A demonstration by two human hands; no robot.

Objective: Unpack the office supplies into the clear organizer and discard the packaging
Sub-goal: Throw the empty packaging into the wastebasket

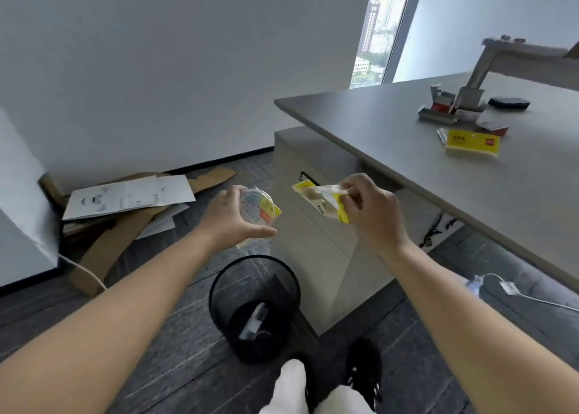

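Observation:
My left hand (233,216) holds a clear plastic package with a yellow and white label (261,208), thumb under it and fingers over its top. My right hand (369,205) pinches a yellow and clear plastic wrapper (322,199) printed with "STICK". Both packages hang in the air above a black mesh waste bin (255,307) on the floor, which has a piece of clear packaging (255,319) inside. On the grey desk (391,122) at right lie a yellow package (471,142) and opened red and grey boxes (445,105). No clear organizer is in view.
A white drawer cabinet (316,241) stands under the desk, right of the bin. Flattened cardboard and papers (125,200) lie on the floor by the wall at left. A monitor arm base (470,96) and a black object (509,103) sit on the desk. My feet (363,366) are below the bin.

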